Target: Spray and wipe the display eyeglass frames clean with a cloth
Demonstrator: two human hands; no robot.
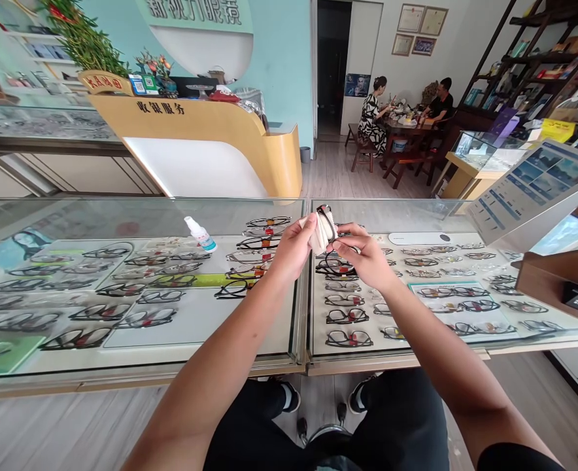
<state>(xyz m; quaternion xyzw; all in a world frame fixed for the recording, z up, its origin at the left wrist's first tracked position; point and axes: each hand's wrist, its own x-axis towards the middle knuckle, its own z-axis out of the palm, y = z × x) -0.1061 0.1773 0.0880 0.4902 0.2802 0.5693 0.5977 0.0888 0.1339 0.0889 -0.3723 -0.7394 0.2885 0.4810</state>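
Observation:
My left hand (293, 250) is closed, pinching a pale cloth (322, 235) that is folded over a pair of dark-framed eyeglasses (324, 210). Part of the frame shows above and beside the cloth; the rest is hidden by it. From the other side, my right hand (366, 256) has its fingers bent around the eyeglasses, close to the cloth. Both hands are above the glass display counter (305, 314), near the joint between its two panes. To the left of my hands, a white spray bottle (201, 235) with a blue label rests tilted in view on the glass top.
Beneath the glass lie several rows of eyeglasses (349, 338). On the right of the counter stand a printed display board (534, 190) and a brown box-like object (561, 284). A yellow and white reception desk (284, 160) is beyond. Two people sit at a far table (401, 124).

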